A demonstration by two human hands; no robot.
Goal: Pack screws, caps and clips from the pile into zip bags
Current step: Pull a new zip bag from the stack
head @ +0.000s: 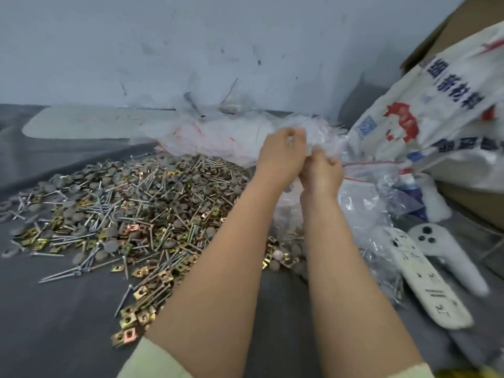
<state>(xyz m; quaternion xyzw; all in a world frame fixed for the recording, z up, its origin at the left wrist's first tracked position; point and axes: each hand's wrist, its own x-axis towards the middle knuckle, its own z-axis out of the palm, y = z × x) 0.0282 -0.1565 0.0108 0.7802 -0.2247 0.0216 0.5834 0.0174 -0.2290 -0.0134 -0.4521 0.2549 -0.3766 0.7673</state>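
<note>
Nearest to the camera, two bare forearms come out of pale sleeves (147,361) and reach forward over a dark grey surface (54,323). To their left lies the pile (136,203), spread flat and wide, probably so that each kind of part can be picked out easily. Gold square clips (131,323) are at the near edge, with long screws (76,271) and grey round caps (109,245) mixed behind them. To the right of the arms lie a white power strip (428,282) and a white handle-shaped device (450,257), both apart from the pile.

Further away, the left hand (281,156) and the right hand (323,175) meet close together above the far edge of the pile. Both have curled fingers and are pushed into the heap of clear zip bags (218,137) with red seal lines. They seem to pinch the thin plastic between fingers and thumb, perhaps to separate one bag from the others. The picture is blurred here, so I cannot tell if they hold one bag or several. No screw, cap or clip is in either hand, so I judge that filling has not begun for this bag.

Behind the heap on the right, a white woven sack (436,105) with blue print leans against a cardboard box (469,25). A scuffed pale wall (136,50) closes the scene.
</note>
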